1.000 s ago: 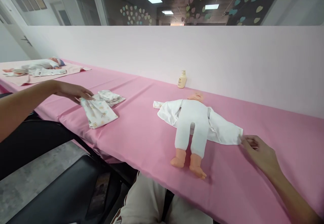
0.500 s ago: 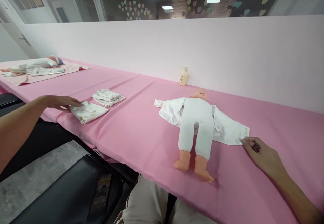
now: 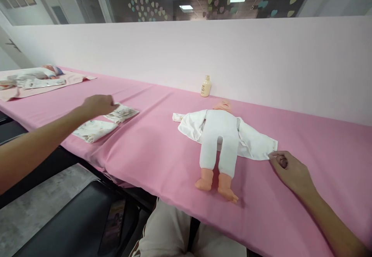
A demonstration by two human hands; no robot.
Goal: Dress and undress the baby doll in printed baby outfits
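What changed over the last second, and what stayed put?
The left hand laid the printed cloth flat near the table edge, let it go, and moved farther out onto the folded stack; its grip there is hidden. The right hand stayed at the jacket hem corner. The doll and bottle did not move.

lotion bottle (image 3: 205, 86) stands against the wall (image 3: 261, 63), a swaddled doll (image 3: 31, 75) lies far left

Long table under a pink fabric cover (image 3: 162, 148), loaded.
Centre: plastic baby doll in white cotton clothes (image 3: 221, 133); cream plastic bottle (image 3: 205, 86) above it; two folded printed cloths (image 3: 94, 130) left; pale pink blanket (image 3: 43, 88) upper left.
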